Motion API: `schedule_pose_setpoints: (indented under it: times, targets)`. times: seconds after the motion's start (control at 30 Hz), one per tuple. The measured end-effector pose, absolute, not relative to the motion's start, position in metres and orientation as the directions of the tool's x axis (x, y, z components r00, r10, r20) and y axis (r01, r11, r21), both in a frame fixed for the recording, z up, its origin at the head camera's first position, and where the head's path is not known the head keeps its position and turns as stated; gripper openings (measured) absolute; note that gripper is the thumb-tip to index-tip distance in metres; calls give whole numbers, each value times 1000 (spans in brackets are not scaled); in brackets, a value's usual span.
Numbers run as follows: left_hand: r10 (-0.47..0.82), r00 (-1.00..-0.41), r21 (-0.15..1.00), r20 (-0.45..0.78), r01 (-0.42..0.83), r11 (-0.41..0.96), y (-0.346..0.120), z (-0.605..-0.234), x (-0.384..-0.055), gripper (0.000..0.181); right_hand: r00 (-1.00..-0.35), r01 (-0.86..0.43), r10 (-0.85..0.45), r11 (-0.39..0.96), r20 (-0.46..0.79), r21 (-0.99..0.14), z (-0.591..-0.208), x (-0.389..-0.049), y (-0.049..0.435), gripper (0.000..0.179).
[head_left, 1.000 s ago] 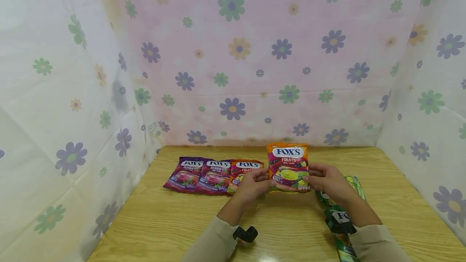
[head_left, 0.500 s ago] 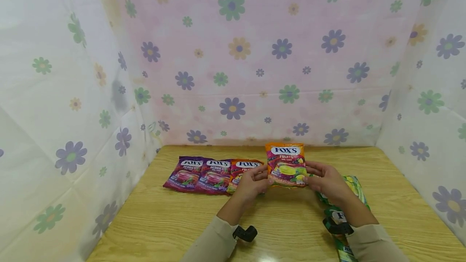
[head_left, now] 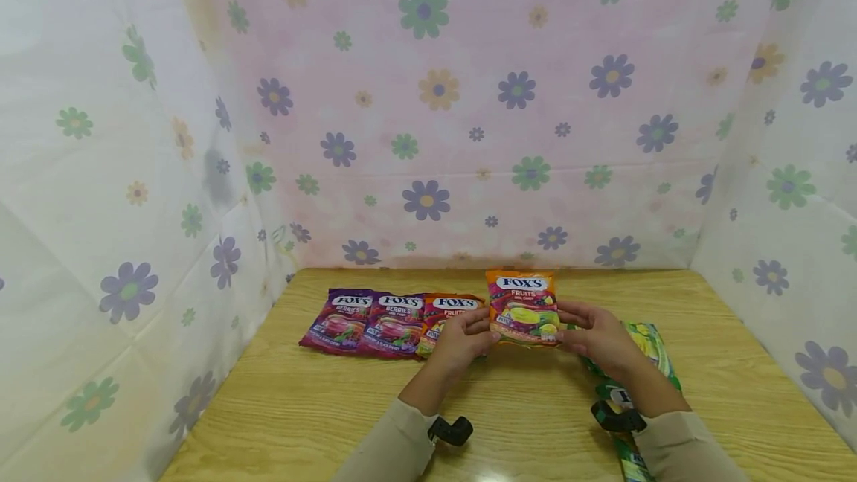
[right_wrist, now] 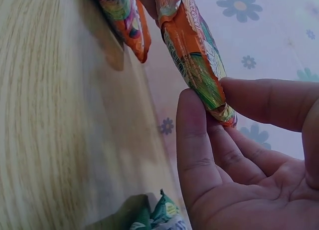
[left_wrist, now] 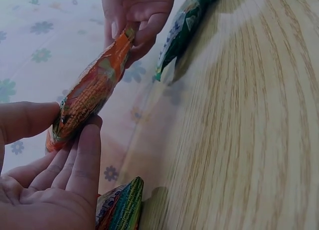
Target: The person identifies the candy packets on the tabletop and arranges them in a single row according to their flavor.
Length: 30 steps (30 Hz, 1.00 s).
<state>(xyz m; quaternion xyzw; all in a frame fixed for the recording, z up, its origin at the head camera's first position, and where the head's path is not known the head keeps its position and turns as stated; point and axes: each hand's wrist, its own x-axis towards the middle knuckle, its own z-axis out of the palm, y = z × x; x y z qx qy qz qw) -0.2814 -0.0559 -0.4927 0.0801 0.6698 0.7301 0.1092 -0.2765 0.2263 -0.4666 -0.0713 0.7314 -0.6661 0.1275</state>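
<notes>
An orange Fox's Fruits candy bag (head_left: 524,308) is held upright above the table between both hands. My left hand (head_left: 460,341) pinches its left edge between thumb and fingers, as the left wrist view also shows with the bag (left_wrist: 92,88) seen edge-on. On the other side, my right hand (head_left: 597,337) pinches the right edge, thumb in front and fingers behind. Just left of the held bag lies a second orange Fruits bag (head_left: 450,312), partly hidden by my left hand. Two purple Fox's Berries bags (head_left: 399,324) lie beside it in an overlapping row.
Green candy bags (head_left: 646,344) lie at the right of the wooden table (head_left: 321,415), partly covered by my right hand and forearm. Flower-printed cloth (head_left: 469,110) encloses the back and both sides. Each wrist wears a black strap (head_left: 451,431).
Both hands still hold the orange bag. It has shifted slightly left and away from me, dipping a little in the last half second. The right hand moved a bit left with it.
</notes>
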Motion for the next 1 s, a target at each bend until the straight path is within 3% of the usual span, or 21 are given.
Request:
schedule_pose_setpoints:
  times: [0.47, 1.0]
  targets:
    - [235, -972, 999, -30, -19, 49, -54, -492, -277, 56, -948, 82, -296, 111, -112, -990, -478, -278, 227, 69]
    - [236, -970, 998, -66, -58, 39, -52, -498, -279, 56, -947, 82, -295, 159, -127, -984, -484, -278, 226, 65]
